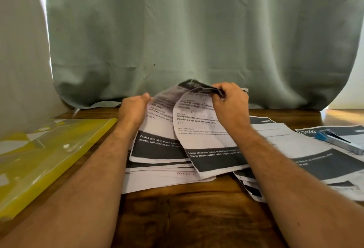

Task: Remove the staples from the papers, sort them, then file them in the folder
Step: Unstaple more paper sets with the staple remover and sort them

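Note:
A stapled set of printed papers (pixel 199 129) with dark header and footer bands is lifted at its far end over a stack of sheets (pixel 157 178) on the wooden table. My left hand (pixel 136 107) grips the left sheet's upper edge. My right hand (pixel 230 101) curls round a small dark metal tool (pixel 218 92), seemingly a staple remover, at the papers' top corner. The staple itself is hidden by my fingers. A yellow transparent folder (pixel 49 157) lies flat at the left.
More printed sheets (pixel 307 149) spread over the right side of the table, with a blue stapler-like object (pixel 338 141) resting on them. A green curtain (pixel 197 30) hangs right behind the table's far edge. Bare wood (pixel 187 218) shows in front between my forearms.

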{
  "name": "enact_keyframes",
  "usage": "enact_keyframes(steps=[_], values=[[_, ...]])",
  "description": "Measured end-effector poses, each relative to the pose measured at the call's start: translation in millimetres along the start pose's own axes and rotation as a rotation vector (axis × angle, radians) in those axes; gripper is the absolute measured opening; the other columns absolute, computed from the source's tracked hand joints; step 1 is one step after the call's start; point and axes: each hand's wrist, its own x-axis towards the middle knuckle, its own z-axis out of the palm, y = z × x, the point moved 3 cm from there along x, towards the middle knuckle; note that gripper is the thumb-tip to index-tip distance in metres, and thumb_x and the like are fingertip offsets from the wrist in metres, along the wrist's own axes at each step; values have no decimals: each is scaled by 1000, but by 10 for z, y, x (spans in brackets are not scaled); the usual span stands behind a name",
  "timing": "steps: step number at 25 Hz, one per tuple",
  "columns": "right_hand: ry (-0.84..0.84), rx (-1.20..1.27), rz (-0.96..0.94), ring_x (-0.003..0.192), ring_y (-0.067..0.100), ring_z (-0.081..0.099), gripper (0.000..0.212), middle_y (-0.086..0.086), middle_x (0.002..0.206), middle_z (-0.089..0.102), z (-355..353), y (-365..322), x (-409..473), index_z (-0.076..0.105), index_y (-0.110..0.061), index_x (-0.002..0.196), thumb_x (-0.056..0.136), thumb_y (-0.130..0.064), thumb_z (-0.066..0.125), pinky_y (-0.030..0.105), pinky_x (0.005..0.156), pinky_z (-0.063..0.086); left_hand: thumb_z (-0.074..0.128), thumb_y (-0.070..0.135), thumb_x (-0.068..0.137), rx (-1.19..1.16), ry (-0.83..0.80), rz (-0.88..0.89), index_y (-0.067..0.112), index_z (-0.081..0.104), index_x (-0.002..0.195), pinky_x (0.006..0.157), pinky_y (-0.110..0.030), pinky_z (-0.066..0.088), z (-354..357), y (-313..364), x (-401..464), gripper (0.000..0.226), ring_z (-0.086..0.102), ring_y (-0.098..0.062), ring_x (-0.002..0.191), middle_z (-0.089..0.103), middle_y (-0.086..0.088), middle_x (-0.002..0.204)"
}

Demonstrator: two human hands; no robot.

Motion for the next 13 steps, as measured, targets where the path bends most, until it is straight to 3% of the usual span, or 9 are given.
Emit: enact_keyframes(steps=[2, 3, 7, 13], values=[[32, 3, 42, 87, 1, 52, 17, -2, 104, 67, -6, 75, 21, 73, -18, 108, 95, -17, 63, -1, 77, 34, 58, 24, 94, 476, 90, 17, 19, 78, 95, 87, -36, 52, -39, -179, 81, 20, 64, -29, 102, 74, -6, 107], [37, -12, 54, 88, 2, 53, 18, -2, 105, 68, -1, 105, 34, 74, -19, 109, 95, -18, 63, 3, 81, 36, 59, 21, 94, 606, 80, -1, 21, 78, 98, 85, -36, 51, -40, -249, 109, 19, 62, -29, 102, 73, -6, 112], [42, -29, 87, 87, 7, 61, 18, -5, 99, 71, 71, 186, 63, 75, -23, 106, 94, -21, 61, 22, 88, 50, 66, 30, 91, 827, 39, -120, 11, 69, 116, 85, -39, 50, -45, -394, 180, 33, 62, -35, 109, 67, -15, 121], [144, 23, 183, 80, 14, 64, 20, -1, 92, 72, 18, 213, 92, 77, -20, 103, 93, -19, 59, 30, 81, 55, 70, 36, 87, 921, 58, -124, 16, 66, 121, 93, -42, 50, -33, -443, 187, 40, 60, -36, 113, 65, -16, 126]])
